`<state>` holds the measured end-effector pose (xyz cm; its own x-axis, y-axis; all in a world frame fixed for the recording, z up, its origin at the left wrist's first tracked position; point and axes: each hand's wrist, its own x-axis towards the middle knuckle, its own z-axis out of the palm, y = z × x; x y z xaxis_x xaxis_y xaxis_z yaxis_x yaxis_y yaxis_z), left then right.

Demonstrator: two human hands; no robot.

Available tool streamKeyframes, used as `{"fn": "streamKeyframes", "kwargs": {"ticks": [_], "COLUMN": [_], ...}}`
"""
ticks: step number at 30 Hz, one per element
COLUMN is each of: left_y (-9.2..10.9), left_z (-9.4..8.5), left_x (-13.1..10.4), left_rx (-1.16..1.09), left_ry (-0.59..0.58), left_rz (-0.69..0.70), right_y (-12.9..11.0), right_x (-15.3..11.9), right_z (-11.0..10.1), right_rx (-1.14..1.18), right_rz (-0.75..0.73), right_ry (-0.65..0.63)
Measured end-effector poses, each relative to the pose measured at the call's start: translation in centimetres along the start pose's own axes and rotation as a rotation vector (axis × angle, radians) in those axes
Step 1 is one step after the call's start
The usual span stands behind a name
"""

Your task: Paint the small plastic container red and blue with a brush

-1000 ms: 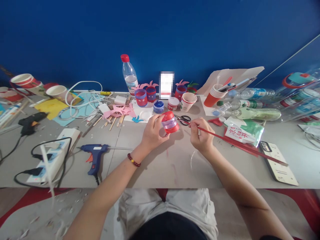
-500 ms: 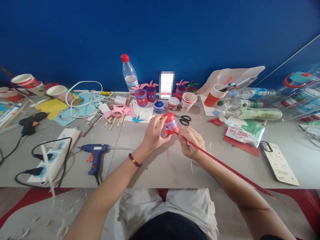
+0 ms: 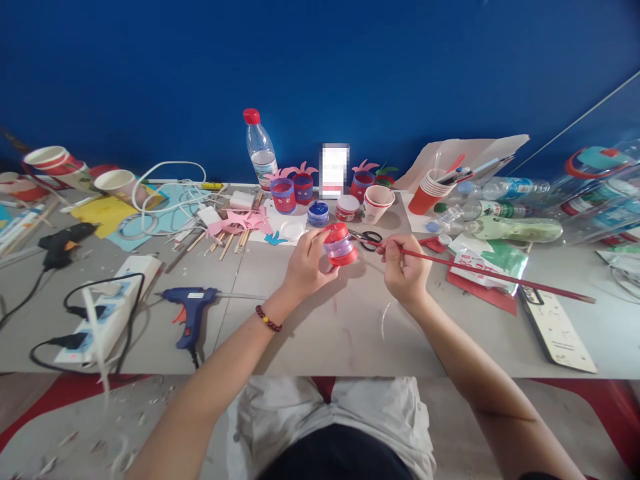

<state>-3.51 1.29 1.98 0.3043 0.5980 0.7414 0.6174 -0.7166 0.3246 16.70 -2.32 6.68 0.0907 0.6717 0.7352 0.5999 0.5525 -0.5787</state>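
Observation:
Wrapped round its left side, my left hand holds up a small red cup with a purple band above the table. My right hand pinches a long red-handled paintbrush near its tip end, apart from the cup on its right. The brush handle reaches far to the right, over a white phone. Behind the cup stand an open jar of blue paint and a red-and-white jar. Black-handled scissors lie just behind the brush tip.
Painted cups with paper leaves, a paper cup and a bottle stand along the back. A blue glue gun and power strip lie left. Plastic bottles and a phone are on the right.
My right hand has moved right, taking the brush off the cup, and the brush handle now lies flatter. The left hand still holds the cup, now with more of it showing.

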Motion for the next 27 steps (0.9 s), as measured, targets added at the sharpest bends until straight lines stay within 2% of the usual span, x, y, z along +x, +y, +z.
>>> {"fn": "streamKeyframes", "kwargs": {"ticks": [3, 7, 13, 18, 22, 27], "left_y": [0.0, 0.1, 0.0, -0.4, -0.3, -0.2], "left_z": [-0.1, -0.1, 0.2, 0.4, 0.4, 0.4], "left_x": [0.2, 0.4, 0.1, -0.2, -0.2, -0.1], "left_rx": [0.005, 0.022, 0.039, 0.056, 0.054, 0.047], "left_ry": [0.015, 0.022, 0.011, -0.012, -0.024, 0.002], "left_rz": [0.002, 0.025, 0.044, 0.032, 0.042, 0.064], "right_y": [0.8, 1.4, 0.9, 0.1, -0.6, -1.2], "right_x": [0.4, 0.3, -0.6, -1.5, -1.6, -1.0], "right_z": [-0.1, -0.1, 0.3, 1.0, 1.3, 1.0], "right_rx": [-0.052, -0.051, -0.077, 0.03, 0.097, 0.044], "right_rz": [0.034, 0.037, -0.137, -0.267, -0.258, -0.209], "right_ry": [0.022, -0.024, -0.091, -0.14, -0.151, -0.138]}}
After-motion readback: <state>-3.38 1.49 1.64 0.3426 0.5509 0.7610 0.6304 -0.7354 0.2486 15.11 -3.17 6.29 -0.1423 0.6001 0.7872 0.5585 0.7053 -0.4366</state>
